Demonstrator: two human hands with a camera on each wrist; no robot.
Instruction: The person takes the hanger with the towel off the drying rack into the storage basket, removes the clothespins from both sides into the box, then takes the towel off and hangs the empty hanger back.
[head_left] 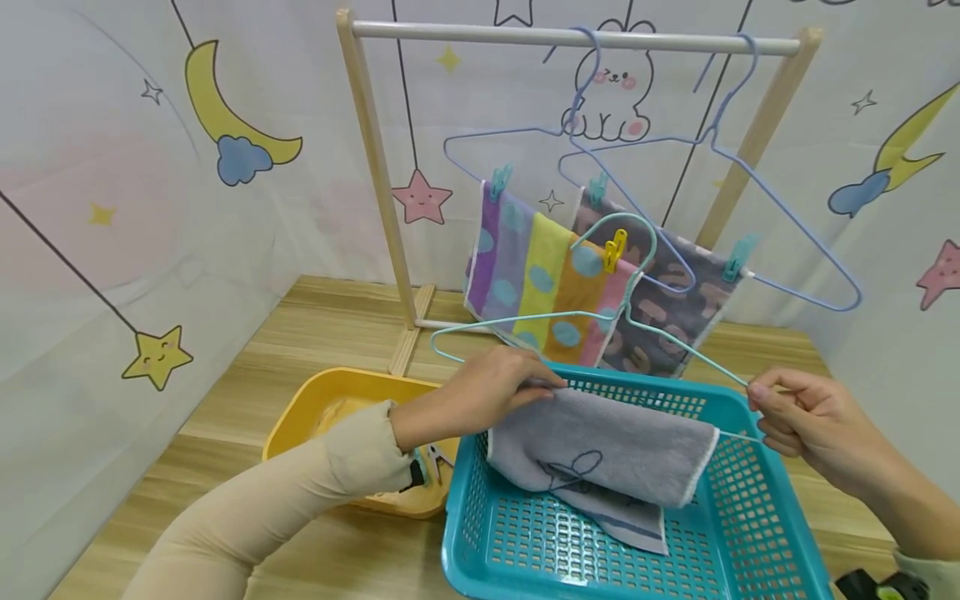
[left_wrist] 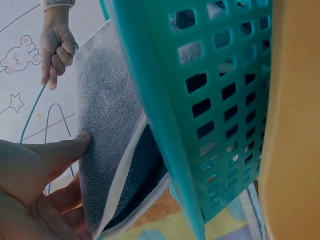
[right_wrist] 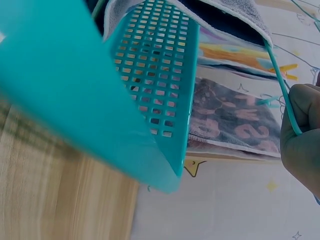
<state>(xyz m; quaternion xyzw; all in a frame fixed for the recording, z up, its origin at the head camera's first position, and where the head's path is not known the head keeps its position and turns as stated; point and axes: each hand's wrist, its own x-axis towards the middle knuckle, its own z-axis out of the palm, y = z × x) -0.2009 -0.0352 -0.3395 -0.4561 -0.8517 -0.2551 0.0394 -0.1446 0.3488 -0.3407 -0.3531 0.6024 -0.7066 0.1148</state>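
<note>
Gray towel point(head_left: 607, 442): lower centre-right of the head frame, over the teal basket point(head_left: 757, 508), folded across the lower bar of a mint hanger point(head_left: 627, 310). Bar emerges from the fold at the towel's right edge; lower layer hangs down into the basket. Whether it touches the basket floor: cannot tell.

Left hand point(head_left: 491, 392): grip pinches the towel near its upper left corner; left wrist view shows the thumb on one face, fingers partly hidden behind the other. Right hand point(head_left: 817, 417): grip closed round the right end of the hanger wire, fingers curled, clear of the cloth.

Handling (judged): towel light, soft, limp; napped surface should give good friction, nothing fragile. It will sag wherever unsupported and may slide along the smooth bar if the hanger tilts. Best hold: both layers together at the fold, near the corners, thumb opposing fingers. Hanger looks thin, light, somewhat springy; hold at the shoulder bend, where the wire resists turning.

Nearby: yellow tray point(head_left: 300, 408) on the tabletop point(head_left: 225, 500), left of the basket; striped towel point(head_left: 551, 267) hanging behind, upper centre, with clips.
</note>
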